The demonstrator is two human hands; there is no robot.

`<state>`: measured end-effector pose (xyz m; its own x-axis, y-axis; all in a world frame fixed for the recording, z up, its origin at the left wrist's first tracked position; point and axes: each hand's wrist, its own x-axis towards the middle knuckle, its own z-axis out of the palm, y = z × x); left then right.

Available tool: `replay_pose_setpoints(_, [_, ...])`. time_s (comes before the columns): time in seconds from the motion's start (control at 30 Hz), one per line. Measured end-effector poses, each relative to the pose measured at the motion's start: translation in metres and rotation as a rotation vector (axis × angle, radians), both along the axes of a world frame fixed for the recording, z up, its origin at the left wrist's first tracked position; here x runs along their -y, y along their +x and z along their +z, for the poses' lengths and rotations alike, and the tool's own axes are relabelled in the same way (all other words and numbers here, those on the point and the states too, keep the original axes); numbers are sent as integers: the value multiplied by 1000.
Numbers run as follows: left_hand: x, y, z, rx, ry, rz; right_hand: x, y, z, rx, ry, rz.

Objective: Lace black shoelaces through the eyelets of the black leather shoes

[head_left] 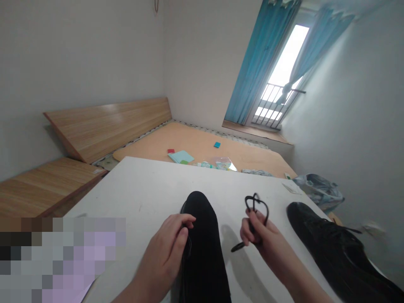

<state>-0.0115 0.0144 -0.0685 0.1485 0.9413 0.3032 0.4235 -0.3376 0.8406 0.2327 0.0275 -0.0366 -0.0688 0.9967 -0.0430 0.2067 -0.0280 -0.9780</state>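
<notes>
A black shoe (203,244) lies on the white table (142,189) right in front of me, toe pointing away. My left hand (168,252) grips its left side near the lacing, fingers curled over the edge. My right hand (257,235) is closed on a black shoelace (255,206), which loops up above my fingers while one end hangs down toward the table. A second black shoe (331,248), laced, rests on the table to the right of my right hand.
Beyond the table is a bed with a bare orange mattress (202,145) carrying coloured papers and small packets. A wooden headboard (104,124) leans at the left. A plastic bag (318,189) sits at the right. A blurred patch covers the lower left.
</notes>
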Motion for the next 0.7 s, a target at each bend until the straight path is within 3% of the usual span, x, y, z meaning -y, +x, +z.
replay_pose_setpoints(0.07, [-2,1,-1,27,-46,28,11,-7,38,-502,-125,-32])
replay_pose_setpoints(0.1, [-3,1,-2,35,-64,33,18,-13,54,-647,-179,-14])
replay_pose_setpoints(0.17, [-6,1,-2,51,-84,31,30,-31,75,-798,-265,68])
replay_pose_setpoints(0.23, [-7,0,-1,84,-97,27,35,-50,80,-819,-329,162])
replay_pose_setpoints(0.4, [-7,-4,0,165,-180,5,26,-70,68,-472,-333,205])
replay_pose_setpoints(0.53, [-6,-3,4,156,-198,-23,35,-52,71,-93,-296,440])
replay_pose_setpoints(0.6, [-5,-2,6,127,-148,-33,42,-42,73,103,-201,484])
replay_pose_setpoints(0.7, [-5,-1,6,80,-89,-42,46,-36,72,427,91,376])
